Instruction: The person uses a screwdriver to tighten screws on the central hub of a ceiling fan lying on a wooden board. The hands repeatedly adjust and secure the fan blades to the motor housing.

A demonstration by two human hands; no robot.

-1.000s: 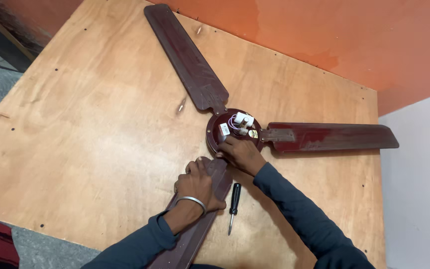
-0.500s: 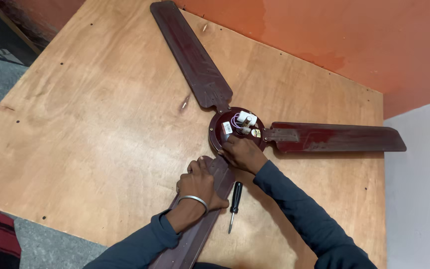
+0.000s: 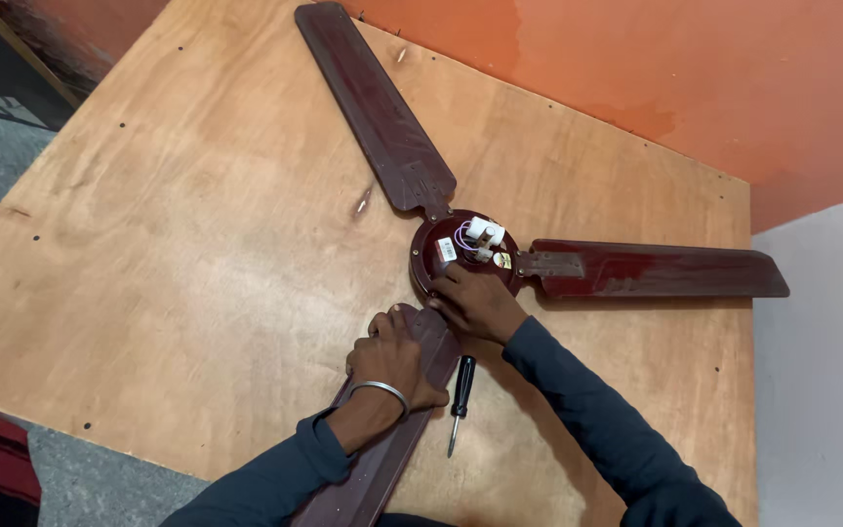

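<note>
Dark maroon three-blade ceiling fan (image 3: 461, 256) lies flat on the bare plywood worktop (image 3: 197, 244), its round motor hub just right of the worktop's centre. One blade (image 3: 373, 107) runs up-left toward the far edge, a second blade (image 3: 651, 271) points right toward the white wall, the third blade (image 3: 387, 429) comes down toward the camera. Small white wiring block (image 3: 482, 232) with thin wires sits on top of the hub, a pale sticker just beside it. Left hand (image 3: 394, 359) lies palm down on the near blade close to its root, fingers curled over the blade's left edge, pressing on it rather than closed around it; silver metal bangle (image 3: 379, 390) on that wrist. Right hand (image 3: 477, 304) is on the lower rim of the hub where the near blade joins it, fingers bent and bunched at the joint; can't tell whether they pinch anything small there, fingertips hide the spot. Black-handled screwdriver with a thin steel shaft (image 3: 459, 390) lies on the worktop between the two forearms, just right of the near blade, tip toward the camera, neither hand touching it. Both sleeves dark blue-grey. A small light scuff (image 3: 363, 202) marks the plywood left of the hub. Orange wall behind the worktop's far edge, grey floor at the left.
</note>
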